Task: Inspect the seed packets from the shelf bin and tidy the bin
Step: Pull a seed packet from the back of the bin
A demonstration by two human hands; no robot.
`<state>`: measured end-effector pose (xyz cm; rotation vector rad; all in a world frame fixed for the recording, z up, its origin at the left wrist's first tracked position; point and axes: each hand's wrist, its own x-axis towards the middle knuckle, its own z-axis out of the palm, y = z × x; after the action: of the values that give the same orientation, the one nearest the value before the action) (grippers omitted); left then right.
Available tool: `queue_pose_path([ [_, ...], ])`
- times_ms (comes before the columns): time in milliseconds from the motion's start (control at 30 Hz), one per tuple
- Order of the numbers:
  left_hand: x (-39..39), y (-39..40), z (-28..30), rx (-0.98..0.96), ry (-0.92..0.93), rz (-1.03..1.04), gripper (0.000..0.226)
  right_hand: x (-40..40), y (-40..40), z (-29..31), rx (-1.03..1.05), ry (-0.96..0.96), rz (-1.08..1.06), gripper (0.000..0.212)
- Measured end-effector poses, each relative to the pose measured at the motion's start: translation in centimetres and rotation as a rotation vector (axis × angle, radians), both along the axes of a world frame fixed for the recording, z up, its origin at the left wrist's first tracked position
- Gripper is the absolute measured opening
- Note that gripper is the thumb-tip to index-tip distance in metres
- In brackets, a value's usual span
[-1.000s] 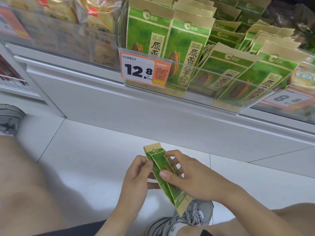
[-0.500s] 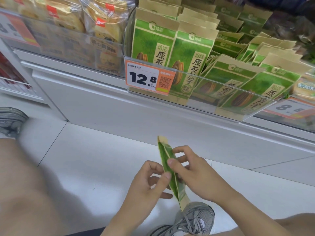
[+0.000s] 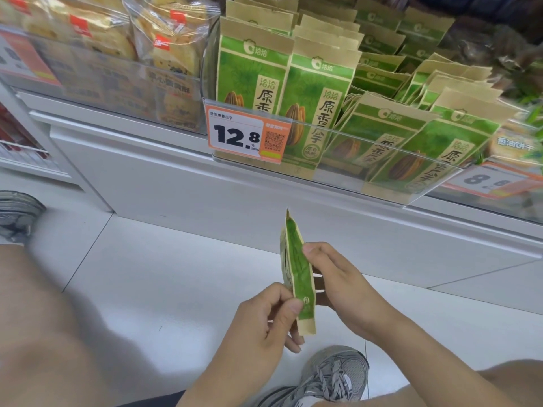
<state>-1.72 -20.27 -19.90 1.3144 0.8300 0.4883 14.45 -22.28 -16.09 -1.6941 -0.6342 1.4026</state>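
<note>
Packet [image 3: 298, 277] edge-on in front of the shelf bin [image 3: 338, 160]: our left hand [image 3: 264, 321] pinches its lower edge, right hand [image 3: 338, 283] grips its side; we judge it light, stiff-sided, best held by edges.

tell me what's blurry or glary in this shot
Head view: held packet and both hands, left hand and right hand, fairly sharp; left snack bags smeared behind the hazy clear bin front; right price tag blurred; edges bend.
</note>
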Motion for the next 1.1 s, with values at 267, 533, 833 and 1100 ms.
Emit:
queue_pose_path([
  [267,0.0,0.1,-0.6,0.037,-0.014,0.219,0.039,0.4,-0.4,-0.8,0.014,-0.281,0.132,0.071],
  [533,-0.2,0.4,-0.8,-0.005,-0.035,0.254,0.043,0.9,-0.2,-0.9,0.151,-0.285,0.122,0.018],
  [833,0.7,-0.4,-0.8,-0.263,-0.11,0.152,0.074,-0.9,-0.6,-0.8,0.245,-0.125,0.208,0.029],
  [1100,1.1,-0.4,-1.5,-0.474,-0.316,0.171,0.05,-1.4,-0.6,-0.5,0.16,0.001,0.168,0.026],
])
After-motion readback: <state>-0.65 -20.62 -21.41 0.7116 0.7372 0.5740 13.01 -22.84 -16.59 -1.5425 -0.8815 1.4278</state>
